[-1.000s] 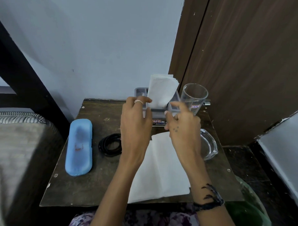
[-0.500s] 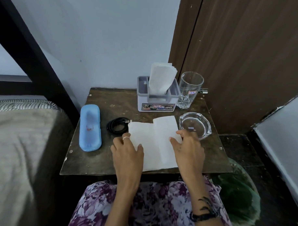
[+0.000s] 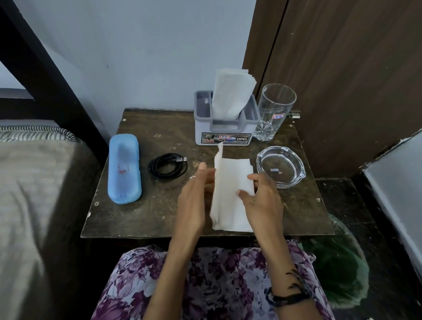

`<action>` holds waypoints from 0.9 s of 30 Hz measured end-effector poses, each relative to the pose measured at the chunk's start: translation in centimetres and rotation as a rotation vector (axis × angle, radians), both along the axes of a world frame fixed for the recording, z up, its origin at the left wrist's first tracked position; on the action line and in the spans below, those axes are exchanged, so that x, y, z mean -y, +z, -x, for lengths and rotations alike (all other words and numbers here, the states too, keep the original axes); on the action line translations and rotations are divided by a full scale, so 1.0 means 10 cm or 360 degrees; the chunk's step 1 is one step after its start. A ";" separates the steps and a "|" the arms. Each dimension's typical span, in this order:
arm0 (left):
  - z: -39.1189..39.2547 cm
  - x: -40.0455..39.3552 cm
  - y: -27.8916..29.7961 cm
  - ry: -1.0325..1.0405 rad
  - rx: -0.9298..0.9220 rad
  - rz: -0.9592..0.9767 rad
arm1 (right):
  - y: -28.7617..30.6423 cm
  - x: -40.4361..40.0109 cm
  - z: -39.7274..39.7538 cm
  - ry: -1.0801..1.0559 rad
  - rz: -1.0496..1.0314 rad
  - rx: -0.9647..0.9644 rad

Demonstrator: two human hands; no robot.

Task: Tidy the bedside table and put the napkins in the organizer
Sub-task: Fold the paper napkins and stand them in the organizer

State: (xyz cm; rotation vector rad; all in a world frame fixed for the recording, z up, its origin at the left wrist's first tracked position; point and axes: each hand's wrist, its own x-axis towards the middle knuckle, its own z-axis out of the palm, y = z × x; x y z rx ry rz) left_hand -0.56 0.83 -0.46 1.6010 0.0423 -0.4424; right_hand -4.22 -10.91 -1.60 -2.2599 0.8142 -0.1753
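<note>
A white napkin (image 3: pixel 231 182) lies near the front of the bedside table (image 3: pixel 143 217), with its left half raised upright along a fold. My left hand (image 3: pixel 194 200) has straight fingers against that lifted flap from the left. My right hand (image 3: pixel 261 200) rests fingertips and thumb on the flat right half. Behind it stands the grey organizer (image 3: pixel 226 130), with a bundle of folded napkins (image 3: pixel 231 93) sticking up out of its middle slot.
A tall glass (image 3: pixel 275 111) stands right of the organizer and a glass ashtray (image 3: pixel 281 166) in front of it. A coiled black cable (image 3: pixel 168 165) and a blue case (image 3: pixel 124 171) lie at the left. The bed (image 3: pixel 24 189) borders the left, a green bag (image 3: pixel 340 272) the lower right.
Both hands came back from the organizer to the flat napkin. Now my left hand has lifted its left half up toward the right, while my right hand holds the other half down.
</note>
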 end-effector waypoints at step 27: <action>-0.14 0.08 0.06 0.0091 0.0533 0.0412 | 0.05 0.03 -0.08 0.0288 -0.0836 0.0776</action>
